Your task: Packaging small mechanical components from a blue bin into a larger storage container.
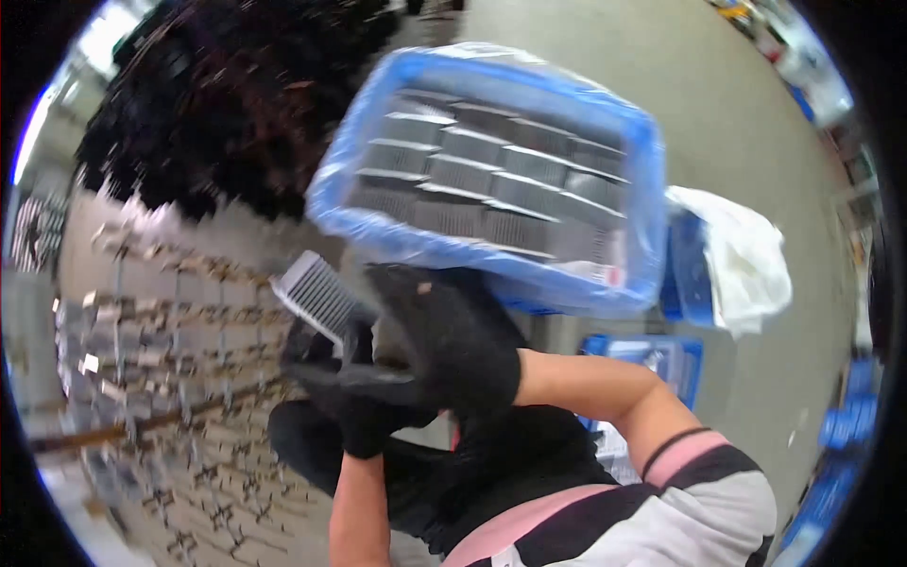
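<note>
A grey finned metal block [316,293], like a heat sink, stands tilted above my gloved left hand [354,397]. The left fingers are closed round its lower end. My right hand [453,335], in a thick black glove, is close beside it on the right. Its fingers curve toward the block and the left hand, but blur hides whether they grip anything. Ahead of my hands is a blue crate [652,227] lined with clear blue plastic film. Rows of similar finned blocks [468,175] fill it, with thin pale sheets between the rows.
To the left runs a rack [189,312] of many small hooks, some with pale pieces on them. A dark tangled mass [246,94] stands at the far left. Right of the crate is a blue bin [688,269] with a white bag [746,255]. Another blue crate [685,354] lies nearer.
</note>
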`<state>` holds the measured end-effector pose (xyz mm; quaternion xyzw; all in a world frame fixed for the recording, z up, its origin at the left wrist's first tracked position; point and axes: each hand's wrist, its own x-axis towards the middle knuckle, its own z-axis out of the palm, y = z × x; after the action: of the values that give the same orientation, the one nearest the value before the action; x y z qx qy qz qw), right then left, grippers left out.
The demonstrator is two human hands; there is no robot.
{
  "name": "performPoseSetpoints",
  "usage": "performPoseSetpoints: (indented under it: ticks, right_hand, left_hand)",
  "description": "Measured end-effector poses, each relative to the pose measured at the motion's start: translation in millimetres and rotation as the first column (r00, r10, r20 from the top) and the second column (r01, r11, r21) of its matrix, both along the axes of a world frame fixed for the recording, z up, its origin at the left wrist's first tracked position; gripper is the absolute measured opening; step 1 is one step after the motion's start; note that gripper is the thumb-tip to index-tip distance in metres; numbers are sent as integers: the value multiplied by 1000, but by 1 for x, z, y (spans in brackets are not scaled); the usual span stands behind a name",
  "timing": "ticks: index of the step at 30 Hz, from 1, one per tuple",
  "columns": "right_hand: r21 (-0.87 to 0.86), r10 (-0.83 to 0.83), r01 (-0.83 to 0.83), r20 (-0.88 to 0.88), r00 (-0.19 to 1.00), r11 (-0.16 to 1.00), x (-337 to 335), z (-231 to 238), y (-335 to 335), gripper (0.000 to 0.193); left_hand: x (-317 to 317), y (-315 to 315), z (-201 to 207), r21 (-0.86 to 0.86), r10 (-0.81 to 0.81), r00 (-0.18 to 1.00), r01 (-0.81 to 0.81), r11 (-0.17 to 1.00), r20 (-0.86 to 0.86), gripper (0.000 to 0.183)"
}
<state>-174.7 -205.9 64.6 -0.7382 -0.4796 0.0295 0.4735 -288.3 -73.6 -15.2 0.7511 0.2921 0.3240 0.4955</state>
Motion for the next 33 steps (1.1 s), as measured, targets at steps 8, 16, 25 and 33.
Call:
performPoseSetpoints:
  ticks: [8, 16, 25, 33]
  right_hand:
    - [248, -146, 121, 83, 986, 961, 55, 8, -59, 91]
    - [-396, -152, 267, 299, 942, 879, 122, 21, -197, 82]
    - [-624, -69, 313, 383, 921, 715, 149, -54, -193, 76]
    - [-729, -61, 547, 577, 814, 412, 132, -46, -187, 41]
  left_hand:
    - [38, -39, 56, 645, -236, 972, 176, 744, 7, 58]
    - [-9, 24, -1, 266, -106, 994, 102, 959, -1, 55]
    - [-27, 33, -32, 217, -151, 979, 178, 960, -137, 48]
    - [-27, 32, -43, 133, -79, 981, 104, 986, -178, 48]
